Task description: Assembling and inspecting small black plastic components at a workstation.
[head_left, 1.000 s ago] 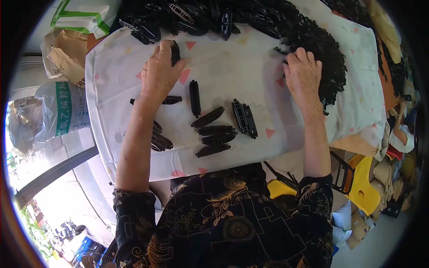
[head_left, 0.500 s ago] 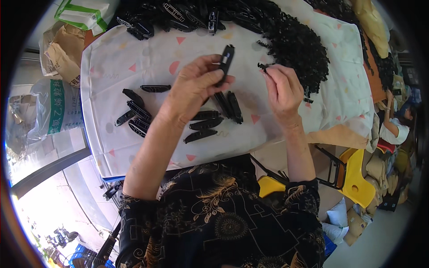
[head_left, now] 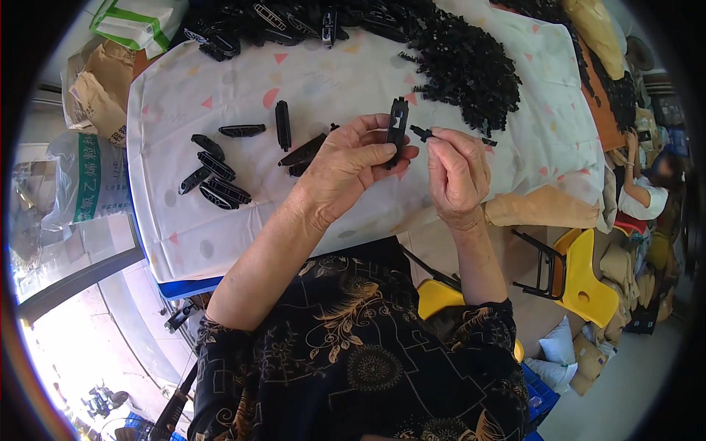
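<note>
Between the thumb and fingers of my left hand [head_left: 346, 169] stands a long black plastic housing [head_left: 398, 121], nearly upright, with a light patch in its upper part. Just right of it my right hand [head_left: 460, 173] pinches a small black plastic piece [head_left: 421, 133]; its tip points at the housing, with a narrow gap between. Several similar black housings [head_left: 218, 166] lie on the table left of my left forearm, and one [head_left: 283, 126] lies farther up. More black parts [head_left: 303, 153] are partly covered by my left hand.
A patterned white cloth [head_left: 184, 95] covers the table. Beyond my hands lie a heap of small black pieces [head_left: 474, 70] and a pile of larger black parts [head_left: 294, 22]. Paper and plastic bags [head_left: 107, 88] stand at left. A yellow chair [head_left: 585, 275] and a person [head_left: 643, 191] are at right.
My hands have come closer together, the left moving right and lower with the housing, now more upright. My right hand has lowered, its small piece now facing the housing. The view has shifted slightly.
</note>
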Available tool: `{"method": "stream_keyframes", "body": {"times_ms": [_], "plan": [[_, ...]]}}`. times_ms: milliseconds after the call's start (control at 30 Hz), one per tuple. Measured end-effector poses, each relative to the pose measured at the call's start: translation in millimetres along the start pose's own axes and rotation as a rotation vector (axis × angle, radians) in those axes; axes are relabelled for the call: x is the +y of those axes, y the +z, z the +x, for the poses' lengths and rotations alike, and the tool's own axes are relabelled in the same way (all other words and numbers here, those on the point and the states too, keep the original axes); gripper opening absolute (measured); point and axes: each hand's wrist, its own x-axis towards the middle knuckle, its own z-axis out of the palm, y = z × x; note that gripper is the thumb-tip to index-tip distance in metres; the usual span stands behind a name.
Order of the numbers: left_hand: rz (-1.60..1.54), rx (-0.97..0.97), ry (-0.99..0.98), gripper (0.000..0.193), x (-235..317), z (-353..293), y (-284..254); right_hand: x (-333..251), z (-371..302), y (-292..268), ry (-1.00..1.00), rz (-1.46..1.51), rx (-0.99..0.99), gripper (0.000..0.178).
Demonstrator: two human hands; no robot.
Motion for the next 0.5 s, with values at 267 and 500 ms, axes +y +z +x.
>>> {"method": "stream_keyframes", "body": {"times_ms": [267, 500], "plan": [[0.104, -0.137, -0.107, 0.049, 3, -6, -3, 0, 9, -4, 0.295, 0.398, -0.171, 0.016], [0.167, -0.220, -0.164, 0.055, 5, -8, -1, 6, 10, -6, 0.269, 0.522, -0.320, 0.019]]}}
